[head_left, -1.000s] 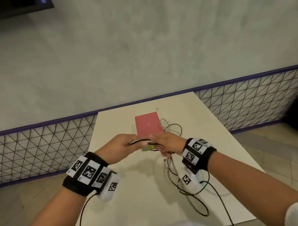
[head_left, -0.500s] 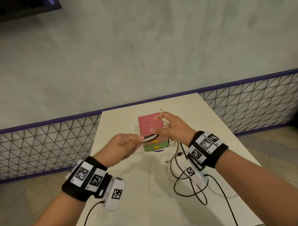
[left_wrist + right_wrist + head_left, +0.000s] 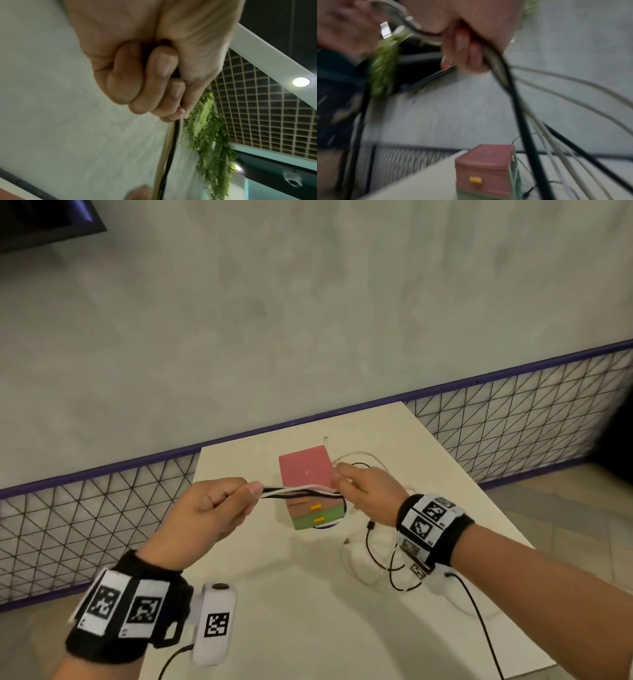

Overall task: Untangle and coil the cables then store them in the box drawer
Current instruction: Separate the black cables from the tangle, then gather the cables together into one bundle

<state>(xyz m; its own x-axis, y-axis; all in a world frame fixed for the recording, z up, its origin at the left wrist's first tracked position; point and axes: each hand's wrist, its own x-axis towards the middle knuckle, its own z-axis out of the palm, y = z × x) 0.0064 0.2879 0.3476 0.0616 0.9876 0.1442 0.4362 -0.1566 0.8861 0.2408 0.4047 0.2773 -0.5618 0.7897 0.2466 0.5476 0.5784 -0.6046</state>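
Observation:
A bundle of black and white cables [image 3: 298, 492] is stretched level between my two hands above the table. My left hand [image 3: 219, 508] grips one end in a fist [image 3: 154, 83], thumb pressed on the strands. My right hand [image 3: 356, 487] pinches the other end [image 3: 464, 54], and loose loops [image 3: 387, 559] hang from it down onto the table. Behind the cables stands the small drawer box [image 3: 308, 487], pink on top with a green lower part and two yellow handles, both drawers closed [image 3: 484, 171].
The white table [image 3: 308, 611] ends at a mesh railing with a purple rail [image 3: 102, 501] along a grey wall. More cable loops [image 3: 363, 460] lie right of the box. A wrist camera lead [image 3: 479, 618] trails off the table's front right.
My hands have drawn apart, left hand going left and right hand right, pulling the cable bundle out straight between them. The hanging loops have shifted to the right.

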